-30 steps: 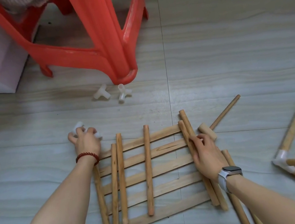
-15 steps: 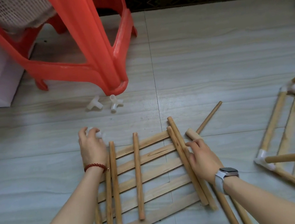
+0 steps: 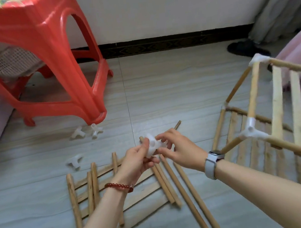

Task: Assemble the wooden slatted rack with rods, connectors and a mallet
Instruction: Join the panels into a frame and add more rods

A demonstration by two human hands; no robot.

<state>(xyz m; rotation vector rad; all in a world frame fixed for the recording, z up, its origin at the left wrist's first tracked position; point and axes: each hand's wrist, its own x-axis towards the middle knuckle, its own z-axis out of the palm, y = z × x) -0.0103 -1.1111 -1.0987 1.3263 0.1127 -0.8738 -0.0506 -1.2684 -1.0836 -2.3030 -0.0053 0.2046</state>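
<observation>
Both hands meet above the floor, each clamped on the same white plastic multi-socket connector (image 3: 153, 145): the left hand (image 3: 138, 160) curls its fingers round the near side, while the right hand (image 3: 178, 148) pinches the far side with fingertips. The connector is held in the air over the far end of the loose wooden slatted panel (image 3: 102, 190).

As a judgement, the job looks roughly half finished. Toward the right edge of the floor stands a partly built wooden frame (image 3: 277, 110), with slatted sections and round rods already joined at white corner connectors; its far parts run out of view, so how complete it is cannot be told.

What is left lies near the person. The slatted panel rests flat on the tiled floor (image 3: 180, 84), with no connectors on its ends. Just beside its right edge lie several loose round wooden rods (image 3: 187, 194), unattached. Three spare white plastic connectors remain on the floor: two (image 3: 86, 133) near the foot of the red plastic stool (image 3: 36, 61), one (image 3: 74, 162) by the panel's far left corner. No mallet can be made out with certainty.
</observation>
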